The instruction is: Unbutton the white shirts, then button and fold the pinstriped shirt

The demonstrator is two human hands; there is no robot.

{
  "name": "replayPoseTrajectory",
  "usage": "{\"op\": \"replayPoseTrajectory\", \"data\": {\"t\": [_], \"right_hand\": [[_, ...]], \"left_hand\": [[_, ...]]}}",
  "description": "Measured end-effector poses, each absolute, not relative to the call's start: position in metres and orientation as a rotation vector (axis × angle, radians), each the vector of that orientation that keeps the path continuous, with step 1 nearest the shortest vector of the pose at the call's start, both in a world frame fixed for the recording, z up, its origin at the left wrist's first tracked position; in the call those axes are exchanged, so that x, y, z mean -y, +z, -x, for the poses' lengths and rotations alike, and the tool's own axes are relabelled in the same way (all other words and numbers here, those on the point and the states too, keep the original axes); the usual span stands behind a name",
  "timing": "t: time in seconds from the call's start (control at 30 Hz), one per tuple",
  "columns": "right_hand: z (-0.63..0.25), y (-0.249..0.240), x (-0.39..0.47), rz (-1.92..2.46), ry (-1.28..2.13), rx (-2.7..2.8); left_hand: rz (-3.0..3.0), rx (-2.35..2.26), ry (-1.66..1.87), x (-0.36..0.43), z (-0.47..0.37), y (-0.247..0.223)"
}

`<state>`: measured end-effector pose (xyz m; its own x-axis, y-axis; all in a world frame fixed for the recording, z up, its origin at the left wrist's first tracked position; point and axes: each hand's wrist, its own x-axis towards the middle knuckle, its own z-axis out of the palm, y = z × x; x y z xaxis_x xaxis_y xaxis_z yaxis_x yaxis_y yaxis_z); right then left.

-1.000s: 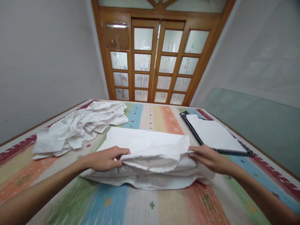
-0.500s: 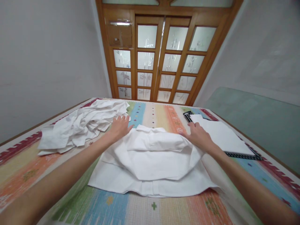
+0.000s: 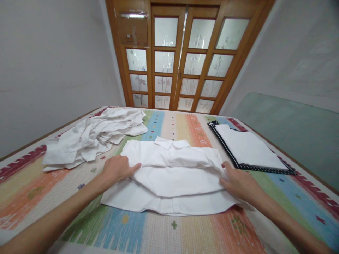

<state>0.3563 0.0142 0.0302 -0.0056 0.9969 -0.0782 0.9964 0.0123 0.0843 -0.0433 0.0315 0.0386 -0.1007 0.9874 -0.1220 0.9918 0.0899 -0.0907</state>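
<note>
A white collared shirt [image 3: 182, 180] lies in front of me, its collar pointing away and its middle doubled over in loose horizontal folds. At its left side, my left hand [image 3: 118, 168] is closed on the edge, thumb on top and fingers partly hidden beneath the cloth. My right hand [image 3: 234, 178] pinches the opposite edge between thumb and fingers. The lower hem of the shirt spreads flat toward me.
A crumpled pile of white garments [image 3: 92, 135] lies at the left. To the right, a folded white garment [image 3: 249, 146] rests on a black-and-white striped item [image 3: 225, 143]. A striped colourful cloth [image 3: 174, 233] covers the table; wooden glass-paned doors [image 3: 177, 76] stand beyond.
Both hands have come back toward me from the shirt's far corners to its sides. The far part with the collar now lies flatter and spreads wider.
</note>
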Motion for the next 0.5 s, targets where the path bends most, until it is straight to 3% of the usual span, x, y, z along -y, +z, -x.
{"op": "replayPoseTrajectory", "data": {"t": [0.3,0.5], "right_hand": [[-0.363,0.046,-0.027,-2.328,-0.016,-2.411],[-0.389,0.064,-0.038,-2.424,0.050,-2.451]], "left_hand": [[-2.247,-2.216,-0.241,-0.037,0.030,0.034],[-2.272,-2.402,-0.144,-0.037,0.048,0.067]]}}
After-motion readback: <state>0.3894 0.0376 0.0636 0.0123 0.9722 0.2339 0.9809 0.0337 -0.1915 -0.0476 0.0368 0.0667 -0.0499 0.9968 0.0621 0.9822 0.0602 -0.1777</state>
